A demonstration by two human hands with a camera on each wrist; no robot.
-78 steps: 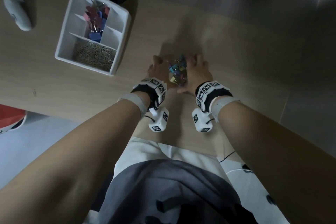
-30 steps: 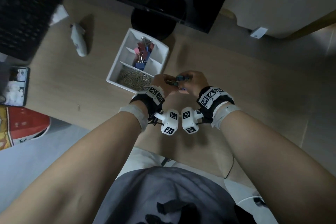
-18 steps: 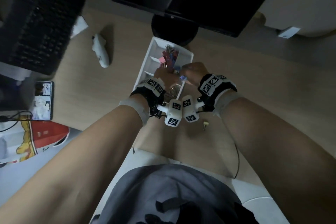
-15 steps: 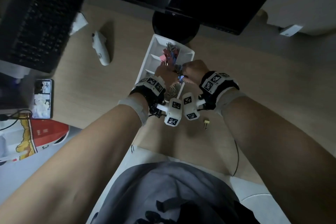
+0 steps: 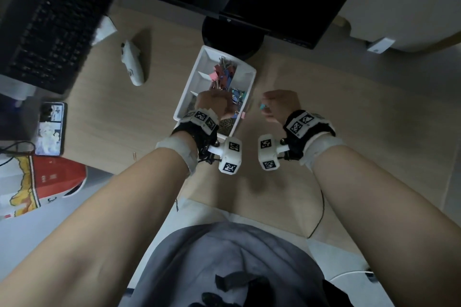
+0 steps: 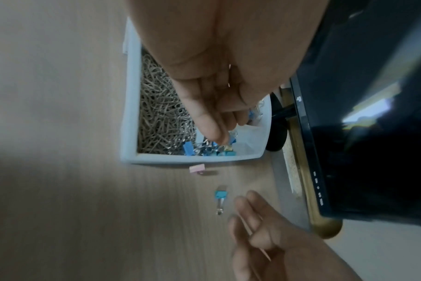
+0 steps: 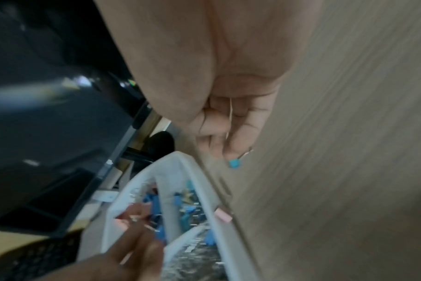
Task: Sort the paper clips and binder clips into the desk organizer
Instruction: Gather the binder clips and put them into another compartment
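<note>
Left hand [image 5: 216, 104], fingers loosely extended and holding nothing, reaches into the desk organizer [image 5: 250, 77]. Right hand [image 5: 280, 104], beside the organizer, has a loosely curled grip just above a teal binder clip [image 6: 221, 194]; contact cannot be told.

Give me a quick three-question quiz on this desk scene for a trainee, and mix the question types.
1. True or false: the pink binder clip lies inside the desk organizer.
2. Which hand reaches into the organizer? A) left B) right
3. Fill in: the organizer compartment nearest the person holds ____.
Key: 1 false, it lies on the desk against the outer wall. 2 A, the left hand; the right hand is beside the organizer. 3 paper clips.
</note>
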